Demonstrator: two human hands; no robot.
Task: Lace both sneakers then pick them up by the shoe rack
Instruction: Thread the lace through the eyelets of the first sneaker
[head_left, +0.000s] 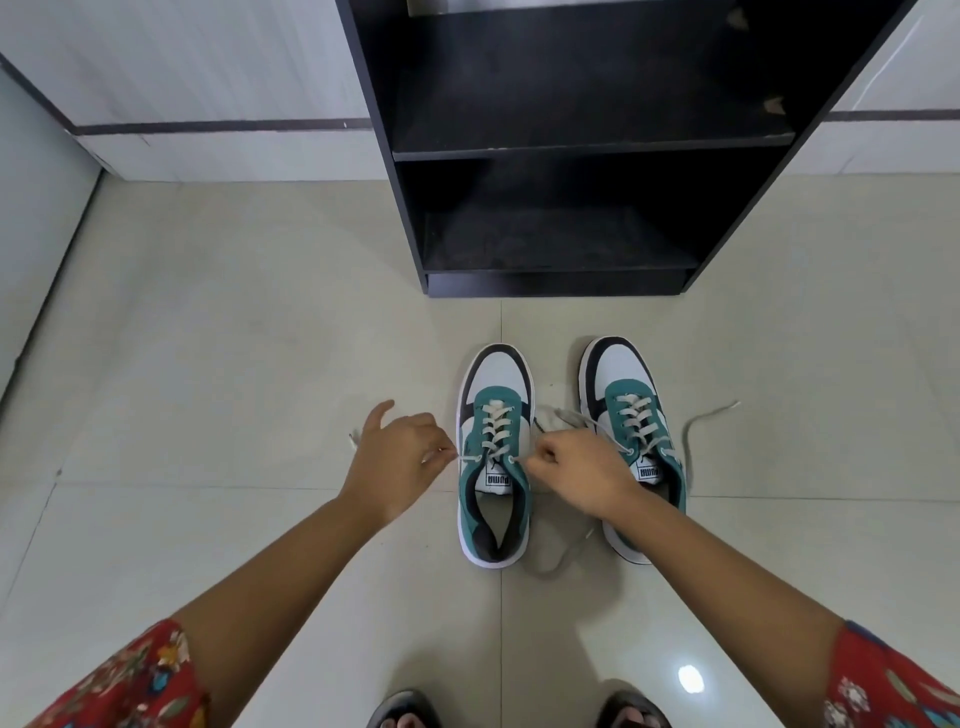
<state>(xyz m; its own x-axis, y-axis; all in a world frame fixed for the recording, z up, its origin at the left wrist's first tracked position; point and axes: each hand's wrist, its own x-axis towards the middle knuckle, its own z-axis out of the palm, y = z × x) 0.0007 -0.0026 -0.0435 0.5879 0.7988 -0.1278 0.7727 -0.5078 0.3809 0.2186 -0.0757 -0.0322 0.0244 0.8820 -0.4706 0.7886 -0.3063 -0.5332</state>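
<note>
Two teal, white and black sneakers stand side by side on the tiled floor, toes toward the shoe rack (571, 150). The left sneaker (494, 384) has its white lace threaded up to the top eyelets. My left hand (397, 460) pinches that lace's left end just outside the shoe. My right hand (582, 475) is closed on the lace's right end between the two shoes. The right sneaker (621, 374) is laced too, its loose lace end (706, 415) trailing on the floor to the right. My right forearm hides its heel.
The black rack, with dark bare shelves, stands straight ahead against a white wall. Beige floor tiles (234, 338) spread to the left and right. My sandalled feet (405, 712) show at the bottom edge, close behind the shoes.
</note>
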